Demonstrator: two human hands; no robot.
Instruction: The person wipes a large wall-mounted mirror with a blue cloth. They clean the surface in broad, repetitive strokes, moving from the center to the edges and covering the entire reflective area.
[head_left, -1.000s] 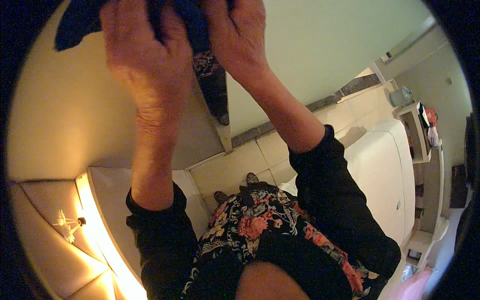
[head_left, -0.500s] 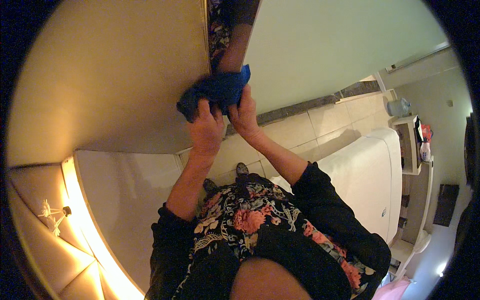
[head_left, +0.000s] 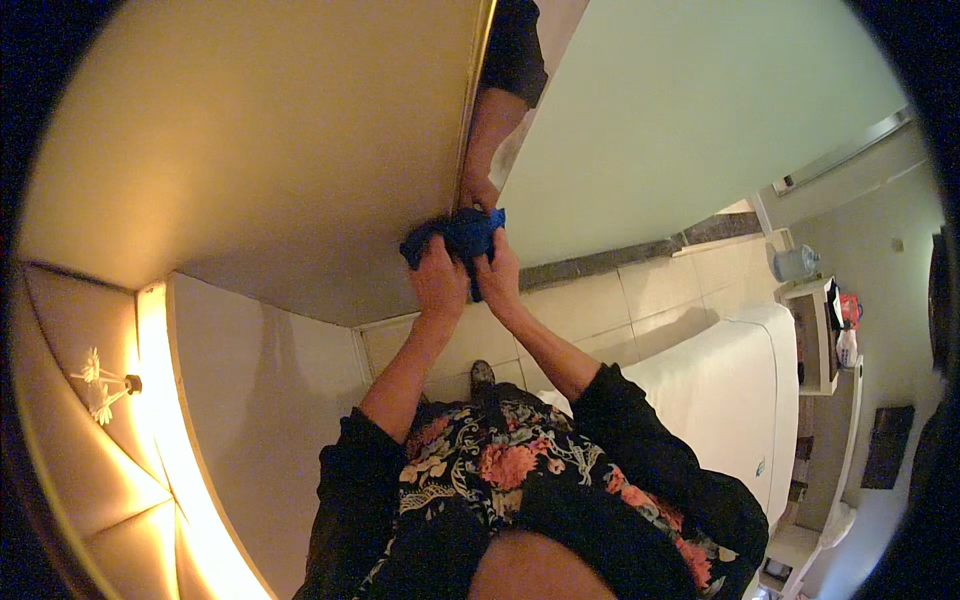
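A blue cloth (head_left: 468, 234) is bunched between my two hands, pressed to the lower part of a narrow mirror strip (head_left: 516, 150). My left hand (head_left: 440, 282) grips the cloth's left part with bent fingers. Close beside it, my right hand (head_left: 499, 278) has its fingers closed on the right part. The strip reflects a dark sleeve and a forearm. Some of my fingertips are hidden in the cloth's folds.
A yellowish panel (head_left: 290, 120) borders the mirror on the left, a pale green panel (head_left: 690, 110) on the right. Behind my right arm is a white-covered bed (head_left: 720, 390). Shelves (head_left: 815, 345) and a water bottle (head_left: 795, 263) stand at the right. A bright lamp strip (head_left: 170, 400) glows at left.
Both hands and the cloth have come lower along the mirror strip, nearer to my body. The cloth looks more bunched up. The whole view has also shifted a little.
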